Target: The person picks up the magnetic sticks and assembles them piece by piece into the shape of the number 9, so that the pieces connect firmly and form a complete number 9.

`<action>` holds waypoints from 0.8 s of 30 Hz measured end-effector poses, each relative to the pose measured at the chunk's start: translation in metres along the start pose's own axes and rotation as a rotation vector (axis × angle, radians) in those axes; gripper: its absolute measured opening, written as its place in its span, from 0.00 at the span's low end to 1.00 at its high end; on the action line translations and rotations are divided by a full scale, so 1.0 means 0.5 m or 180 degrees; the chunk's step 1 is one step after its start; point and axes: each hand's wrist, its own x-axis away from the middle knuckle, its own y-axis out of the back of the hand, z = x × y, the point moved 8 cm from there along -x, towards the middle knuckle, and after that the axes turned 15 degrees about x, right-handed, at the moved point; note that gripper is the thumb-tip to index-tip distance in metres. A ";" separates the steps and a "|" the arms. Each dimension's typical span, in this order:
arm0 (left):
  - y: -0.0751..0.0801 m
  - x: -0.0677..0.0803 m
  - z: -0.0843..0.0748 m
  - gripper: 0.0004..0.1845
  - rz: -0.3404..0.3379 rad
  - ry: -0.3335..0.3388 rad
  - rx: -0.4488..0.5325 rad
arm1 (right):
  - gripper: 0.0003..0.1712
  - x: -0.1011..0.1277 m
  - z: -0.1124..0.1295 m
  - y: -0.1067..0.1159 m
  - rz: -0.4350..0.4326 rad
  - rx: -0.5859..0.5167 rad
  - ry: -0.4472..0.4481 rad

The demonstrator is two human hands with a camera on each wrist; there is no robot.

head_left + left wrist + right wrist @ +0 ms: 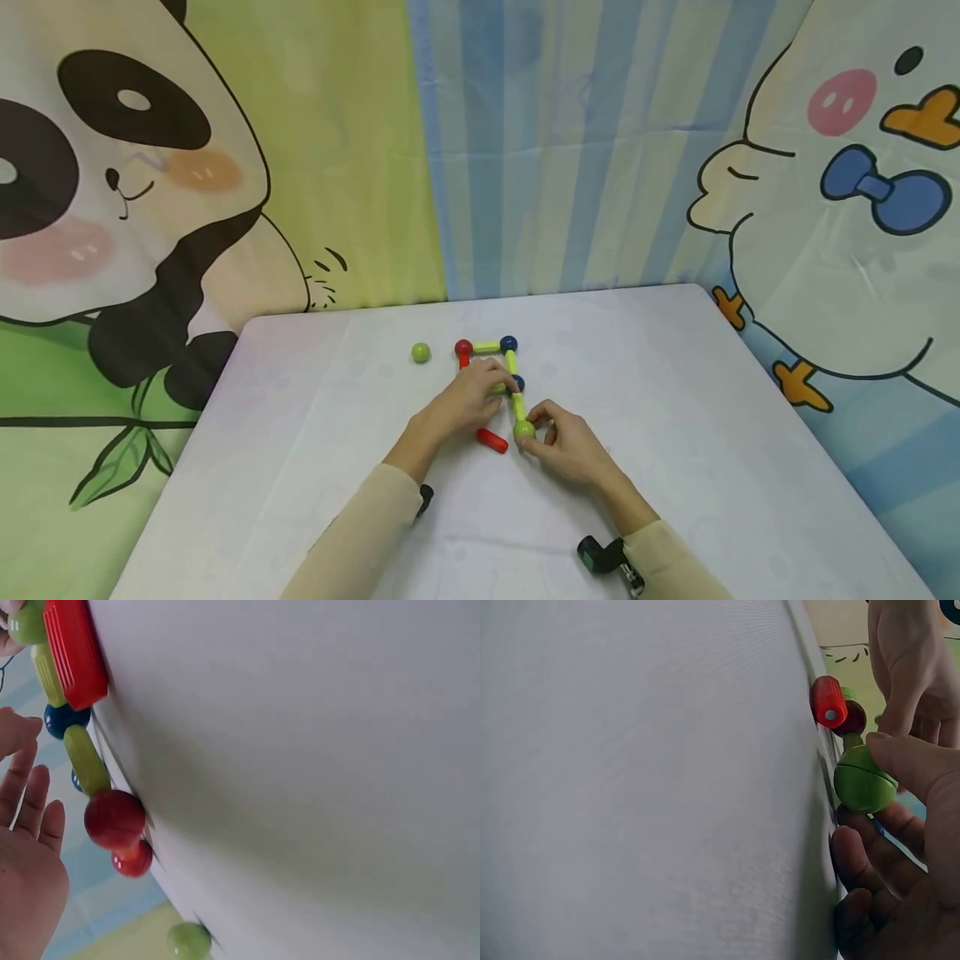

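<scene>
On the white table is a frame of ball-and-stick construction pieces: a red ball [463, 347], navy balls [509, 343] and yellow-green sticks [486, 347]. A further stick [518, 407] runs toward me from the nearer navy ball [66, 720] to a green ball [524, 429]. My right hand [572, 446] pinches that green ball [865, 780] between thumb and fingers. My left hand [472, 393] hovers just over the nearer navy ball, fingers loosely bent, nothing visibly held. It hides the frame's near-left corner in the head view; the left wrist view shows another red ball [114, 819] there.
A loose red stick [492, 440] lies between my forearms, left of the held ball. Another green ball [421, 352] sits apart at the back left. Cartoon-printed curtains [570, 150] stand behind the table.
</scene>
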 end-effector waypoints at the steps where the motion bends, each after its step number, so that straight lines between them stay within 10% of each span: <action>1: 0.004 0.006 0.001 0.15 -0.0006 0.0027 0.0021 | 0.17 -0.001 0.001 0.000 0.0006 0.0001 0.0028; 24: -0.002 0.123 0.026 0.21 0.0538 0.0492 -0.0023 | 0.30 -0.019 0.017 -0.002 0.0179 0.0144 0.0659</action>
